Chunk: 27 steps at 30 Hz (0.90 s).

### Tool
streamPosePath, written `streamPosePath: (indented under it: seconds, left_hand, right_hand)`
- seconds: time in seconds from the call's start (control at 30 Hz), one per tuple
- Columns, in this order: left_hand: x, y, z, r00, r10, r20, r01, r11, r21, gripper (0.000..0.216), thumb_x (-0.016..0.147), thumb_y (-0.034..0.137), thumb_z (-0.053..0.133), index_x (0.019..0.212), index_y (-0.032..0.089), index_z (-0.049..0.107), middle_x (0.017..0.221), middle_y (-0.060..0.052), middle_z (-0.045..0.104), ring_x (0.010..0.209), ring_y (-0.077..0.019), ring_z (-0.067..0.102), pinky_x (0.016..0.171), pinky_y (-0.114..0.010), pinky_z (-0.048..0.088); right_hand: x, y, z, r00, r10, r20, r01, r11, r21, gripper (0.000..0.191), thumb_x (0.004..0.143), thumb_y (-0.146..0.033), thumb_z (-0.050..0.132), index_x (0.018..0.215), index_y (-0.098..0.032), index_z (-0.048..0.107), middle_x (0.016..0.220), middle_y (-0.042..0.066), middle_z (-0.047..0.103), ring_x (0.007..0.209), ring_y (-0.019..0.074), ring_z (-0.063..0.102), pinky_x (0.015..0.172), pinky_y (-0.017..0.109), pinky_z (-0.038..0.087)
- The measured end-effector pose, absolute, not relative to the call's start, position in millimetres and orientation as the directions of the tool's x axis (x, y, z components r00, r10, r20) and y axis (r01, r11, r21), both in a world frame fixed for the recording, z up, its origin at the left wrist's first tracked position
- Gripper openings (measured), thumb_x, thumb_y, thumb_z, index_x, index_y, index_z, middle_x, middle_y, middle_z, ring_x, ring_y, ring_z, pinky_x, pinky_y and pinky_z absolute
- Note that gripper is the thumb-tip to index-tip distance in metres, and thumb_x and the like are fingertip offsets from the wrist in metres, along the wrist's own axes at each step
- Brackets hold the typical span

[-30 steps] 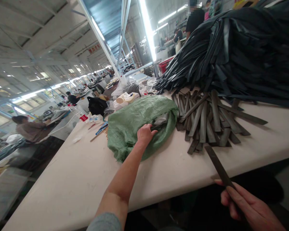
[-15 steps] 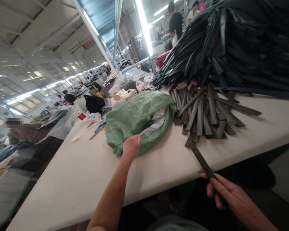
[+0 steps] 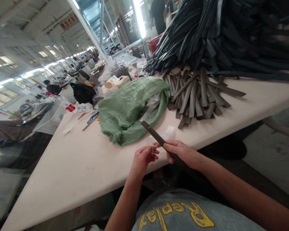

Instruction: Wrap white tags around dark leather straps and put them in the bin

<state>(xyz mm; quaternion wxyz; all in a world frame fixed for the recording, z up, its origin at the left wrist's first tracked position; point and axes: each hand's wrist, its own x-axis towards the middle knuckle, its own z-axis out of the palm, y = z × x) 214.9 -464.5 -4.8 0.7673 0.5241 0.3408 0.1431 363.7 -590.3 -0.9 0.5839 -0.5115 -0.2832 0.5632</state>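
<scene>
My right hand grips a dark flat strap piece by its lower end, the strip pointing up and left over the table's front edge. My left hand is beside it, fingers curled together in a pinch close to the strip; I cannot make out what is in them. Just beyond both hands lies a green woven sack with white plastic showing at its mouth. To the sack's right sits a heap of short dark strips.
A large stack of long black straps fills the back right of the white table. Bags, boxes and small tools clutter the far left end. Other people work at distant tables and one stands behind the stack.
My left hand has left the green sack and come back toward my body. My right hand has swung the dark strip left to meet it at the table's front edge.
</scene>
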Motion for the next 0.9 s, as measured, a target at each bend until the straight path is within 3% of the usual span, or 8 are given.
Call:
streamPosePath:
  seconds: [0.1,0.23,0.4,0.53,0.63,0.73,0.9]
  left_hand:
    - [212.7,-477.1,-10.0,0.739,0.522,-0.426,0.208,0.425,0.881,0.039,0.073,0.049,0.072,0.088,0.012,0.073,0.082,-0.009,0.072,0.062,-0.0108,0.062,0.059,-0.02,0.045]
    - [211.8,-486.9,-11.5,0.771,0.458,-0.441,0.27,0.393,0.879,0.036,0.076,0.045,0.072,0.09,0.012,0.074,0.087,-0.01,0.073,0.067,-0.012,0.064,0.065,-0.021,0.048]
    - [219.0,-489.7,-8.7,0.786,0.37,-0.495,0.318,0.443,0.838,0.034,0.071,0.038,0.078,0.089,0.009,0.074,0.086,-0.011,0.074,0.069,-0.0133,0.067,0.064,-0.02,0.049]
    - [232.4,-478.1,-1.1,0.732,0.433,-0.526,0.159,0.642,0.75,0.034,0.062,0.034,0.085,0.083,0.011,0.071,0.083,-0.008,0.073,0.071,-0.0158,0.069,0.065,-0.022,0.052]
    - [247.0,-468.3,8.9,0.678,0.499,-0.539,-0.024,0.748,0.663,0.022,0.068,0.026,0.081,0.081,0.014,0.068,0.083,-0.004,0.073,0.072,-0.0142,0.069,0.066,-0.023,0.053]
    - [262.8,-464.7,19.8,0.65,0.513,-0.561,-0.163,0.815,0.556,0.006,0.083,0.02,0.068,0.082,0.015,0.067,0.081,-0.002,0.073,0.075,-0.0132,0.07,0.074,-0.025,0.055]
    - [279.4,-468.0,33.8,0.661,0.502,-0.558,-0.244,0.847,0.472,0.014,0.092,0.021,0.056,0.085,0.016,0.066,0.086,-0.002,0.073,0.081,-0.0146,0.071,0.082,-0.03,0.055]
  right_hand:
    - [366.6,-584.3,1.6,0.261,0.952,-0.158,-0.368,-0.053,-0.928,0.046,0.09,-0.051,0.053,0.118,-0.016,0.065,0.051,-0.003,0.055,0.048,0.0113,0.046,0.051,0.022,0.031]
    - [371.9,-581.2,19.0,0.278,0.95,-0.141,-0.337,-0.041,-0.941,0.039,0.096,-0.041,0.047,0.117,-0.014,0.065,0.051,-0.006,0.052,0.048,0.0076,0.045,0.054,0.017,0.032]
    - [379.7,-577.0,34.8,0.364,0.925,-0.107,-0.043,-0.098,-0.994,0.04,0.098,-0.032,0.043,0.119,-0.004,0.062,0.05,-0.008,0.049,0.05,0.0048,0.046,0.059,0.015,0.033]
    - [386.0,-595.1,31.5,0.532,0.846,-0.011,0.177,-0.124,-0.976,0.041,0.098,-0.038,0.042,0.112,-0.008,0.066,0.049,-0.006,0.054,0.051,0.0088,0.052,0.061,0.019,0.038]
    - [380.1,-622.4,21.5,0.582,0.811,0.065,0.292,-0.133,-0.947,0.038,0.098,-0.04,0.042,0.096,-0.015,0.07,0.047,-0.003,0.054,0.046,0.0123,0.052,0.054,0.022,0.039]
    - [364.1,-646.7,8.7,0.512,0.841,0.176,0.482,-0.112,-0.869,0.036,0.098,-0.037,0.042,0.083,-0.018,0.068,0.059,0.0,0.061,0.049,0.0133,0.056,0.052,0.025,0.04]
    - [345.2,-660.3,-9.3,0.423,0.844,0.33,0.725,-0.097,-0.682,0.033,0.1,-0.03,0.041,0.079,-0.018,0.063,0.07,0.003,0.063,0.065,0.0167,0.061,0.06,0.027,0.041]
